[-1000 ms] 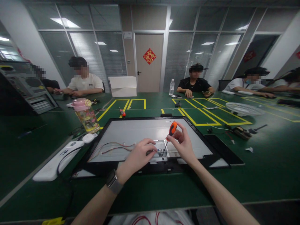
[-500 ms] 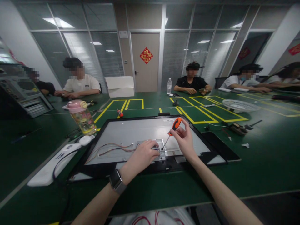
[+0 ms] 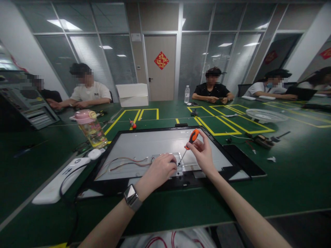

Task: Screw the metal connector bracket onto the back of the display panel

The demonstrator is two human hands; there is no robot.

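A flat display panel (image 3: 144,141) with a black frame lies back side up on the green table. My right hand (image 3: 203,155) is closed around the orange and black handle of a screwdriver (image 3: 193,136), held at a slant. Its thin shaft reaches down to a small dark spot on the metal plate (image 3: 178,157) near the panel's lower middle. Beside that tip, my left hand (image 3: 160,169) rests on the plate with its fingers curled together; what they pinch, if anything, is hidden. Thin cables (image 3: 126,165) run across the panel to the left of this hand.
A pink-lidded bottle (image 3: 91,129) and a white power strip (image 3: 60,181) stand left of the panel. At its right lies a black slab (image 3: 244,160). A small red screwdriver (image 3: 132,124) lies behind. Several people sit around the table, with an open computer case (image 3: 28,100) far left.
My left fingers have drawn closer together over the plate. The right hand and screwdriver stay nearly in place. At the far right, a dark object now stands before a seated person.
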